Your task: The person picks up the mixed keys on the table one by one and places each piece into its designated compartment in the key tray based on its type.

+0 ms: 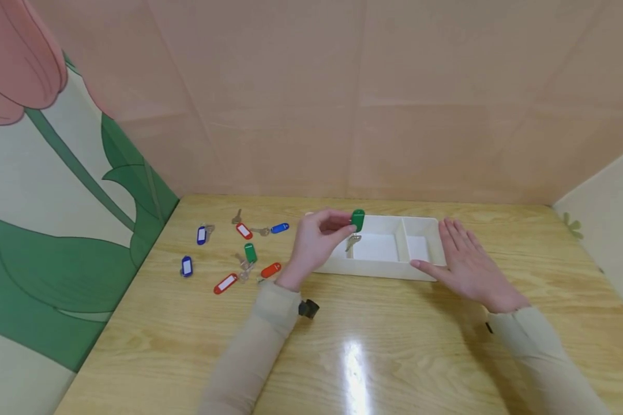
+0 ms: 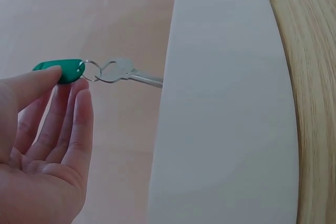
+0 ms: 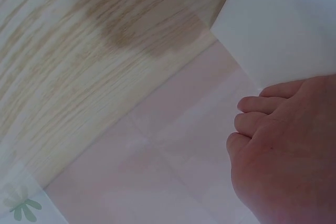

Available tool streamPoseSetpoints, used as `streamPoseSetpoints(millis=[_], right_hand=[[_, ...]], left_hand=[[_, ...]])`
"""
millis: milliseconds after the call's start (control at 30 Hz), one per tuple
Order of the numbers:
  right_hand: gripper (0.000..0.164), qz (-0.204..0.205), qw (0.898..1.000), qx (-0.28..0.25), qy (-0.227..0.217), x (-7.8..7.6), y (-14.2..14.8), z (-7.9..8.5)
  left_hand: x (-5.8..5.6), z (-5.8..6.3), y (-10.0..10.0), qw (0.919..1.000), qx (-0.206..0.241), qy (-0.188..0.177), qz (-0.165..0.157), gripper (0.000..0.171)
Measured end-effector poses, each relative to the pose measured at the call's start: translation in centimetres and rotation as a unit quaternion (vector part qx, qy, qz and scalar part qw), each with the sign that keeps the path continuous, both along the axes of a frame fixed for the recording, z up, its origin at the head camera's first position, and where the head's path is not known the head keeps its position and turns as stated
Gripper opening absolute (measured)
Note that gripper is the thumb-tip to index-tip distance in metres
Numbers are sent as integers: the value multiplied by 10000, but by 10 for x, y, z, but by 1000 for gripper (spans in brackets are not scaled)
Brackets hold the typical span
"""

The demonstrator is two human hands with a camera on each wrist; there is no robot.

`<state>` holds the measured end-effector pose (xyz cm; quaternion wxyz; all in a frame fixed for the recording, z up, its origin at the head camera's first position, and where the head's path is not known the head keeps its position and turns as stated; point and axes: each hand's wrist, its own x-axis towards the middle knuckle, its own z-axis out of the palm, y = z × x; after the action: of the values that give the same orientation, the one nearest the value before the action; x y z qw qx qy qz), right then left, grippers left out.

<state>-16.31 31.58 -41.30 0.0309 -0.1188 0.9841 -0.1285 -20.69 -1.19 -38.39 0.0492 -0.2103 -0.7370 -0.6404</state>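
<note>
Between thumb and fingers my left hand [image 1: 314, 245] pinches a green key tag [image 1: 358, 219]. From its ring hangs a metal key [image 1: 353, 241], over the left part of a white divided tray [image 1: 363, 268]. In the left wrist view the tag [image 2: 72, 71], split ring and key [image 2: 125, 70] show clearly, the key's tip hidden behind the tray's wall [image 2: 226, 98]. My right hand [image 1: 469, 271] rests at the tray's right end, fingers straight and thumb on the front wall. The right wrist view has that hand [image 3: 294, 145] against the tray's end [image 3: 278, 30].
Several tagged keys lie on the wooden table [image 1: 301, 357] left of the tray, among them a blue tag [image 1: 280, 228], a red tag [image 1: 225, 283] and a green tag [image 1: 250, 252]. A pink fabric backdrop [image 1: 342, 115] rises behind the table.
</note>
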Motion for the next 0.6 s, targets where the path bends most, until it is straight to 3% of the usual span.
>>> streamPoseSetpoints(millis=[600], right_hand=[[112, 5, 10000, -10, 82, -2, -2, 0]], left_hand=[[-3, -3, 23, 9991, 420, -88, 55, 19]])
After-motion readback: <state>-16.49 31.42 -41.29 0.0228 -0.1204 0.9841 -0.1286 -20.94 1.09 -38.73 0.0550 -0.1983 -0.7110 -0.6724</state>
